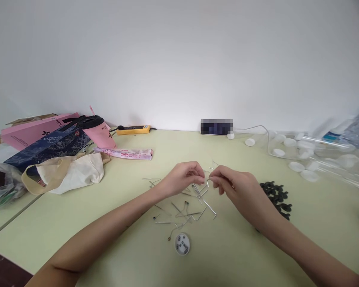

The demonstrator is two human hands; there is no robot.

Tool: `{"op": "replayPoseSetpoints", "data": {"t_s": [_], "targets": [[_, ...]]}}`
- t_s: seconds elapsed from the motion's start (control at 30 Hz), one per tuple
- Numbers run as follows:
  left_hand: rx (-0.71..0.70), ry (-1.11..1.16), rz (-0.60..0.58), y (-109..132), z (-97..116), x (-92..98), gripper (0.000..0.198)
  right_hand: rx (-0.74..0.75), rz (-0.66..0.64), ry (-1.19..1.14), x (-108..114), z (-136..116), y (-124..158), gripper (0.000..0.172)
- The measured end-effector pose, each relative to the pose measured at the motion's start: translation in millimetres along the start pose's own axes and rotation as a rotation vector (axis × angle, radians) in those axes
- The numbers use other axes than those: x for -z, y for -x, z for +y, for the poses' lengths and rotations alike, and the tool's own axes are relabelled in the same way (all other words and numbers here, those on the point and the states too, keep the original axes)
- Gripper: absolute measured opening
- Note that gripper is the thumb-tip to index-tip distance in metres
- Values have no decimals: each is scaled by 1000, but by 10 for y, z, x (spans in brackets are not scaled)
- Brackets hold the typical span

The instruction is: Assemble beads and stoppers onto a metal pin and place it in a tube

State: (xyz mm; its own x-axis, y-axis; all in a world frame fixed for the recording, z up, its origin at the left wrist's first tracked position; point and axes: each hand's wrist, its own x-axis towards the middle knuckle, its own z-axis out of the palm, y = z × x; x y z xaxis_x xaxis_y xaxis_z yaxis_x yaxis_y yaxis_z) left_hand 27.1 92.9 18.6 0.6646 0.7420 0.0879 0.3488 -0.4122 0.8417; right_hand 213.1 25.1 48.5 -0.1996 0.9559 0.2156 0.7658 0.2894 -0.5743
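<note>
Above the middle of the table, my left hand (187,175) is closed, its thumb and fingertips pinched together; what they hold, if anything, is too small to make out. Facing it closely, my right hand (239,187) pinches a small thin metal piece (208,182) between thumb and forefinger. Below both hands lie several loose bent metal rods (210,209), some with a small piece on one end. A round white cap (182,253) nearest me contains several small grey metal pieces (182,242). Partly hidden behind my right forearm is a pile of black plastic pieces (275,194).
Clear plastic tubes (326,148) and white caps (309,175) lie at the right. A phone (216,127) with a cable leans on the wall. At the left are a pink cup (99,133), a cloth bag (74,173), a blue box (49,145) and a yellow power strip (134,130).
</note>
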Motion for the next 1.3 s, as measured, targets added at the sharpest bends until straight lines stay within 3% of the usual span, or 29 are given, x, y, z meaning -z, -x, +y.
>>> {"op": "replayPoseSetpoints", "data": {"t_s": [0.07, 0.13, 0.37, 0.43, 0.57, 0.6, 0.73, 0.87, 1.03, 1.17, 1.3], "targets": [[62, -443, 26, -25, -120, 56, 8, 32, 34, 86, 54, 26, -1, 23], [112, -664, 51, -37, -227, 81, 12, 77, 68, 141, 90, 58, -7, 22], [119, -875, 20, -21, -400, -57, 21, 148, 101, 167, 48, 229, -45, 37], [106, -874, 21, -21, -379, -65, 22, 77, 67, 43, 20, 287, -73, 36], [55, -757, 52, -19, -184, 4, 19, -172, -123, -439, -43, 319, -111, 18], [30, -658, 71, -14, -110, 23, 17, -202, -172, -529, -64, 300, -108, 20], [-10, 142, 177, 38, 146, 36, 19, -226, -289, -746, -175, 162, -56, 24], [58, 420, 182, 79, 210, -16, 19, -270, -373, -1150, -256, 58, -9, 19], [73, 383, 143, 72, 183, -12, 16, -308, -400, -1235, -241, 35, 6, 18], [8, 130, 51, 55, 197, 115, 14, -307, -391, -1029, -222, 79, -14, 38], [-67, -190, -44, 35, 55, 358, 24, -313, -312, -871, -182, 206, -77, 37]]}}
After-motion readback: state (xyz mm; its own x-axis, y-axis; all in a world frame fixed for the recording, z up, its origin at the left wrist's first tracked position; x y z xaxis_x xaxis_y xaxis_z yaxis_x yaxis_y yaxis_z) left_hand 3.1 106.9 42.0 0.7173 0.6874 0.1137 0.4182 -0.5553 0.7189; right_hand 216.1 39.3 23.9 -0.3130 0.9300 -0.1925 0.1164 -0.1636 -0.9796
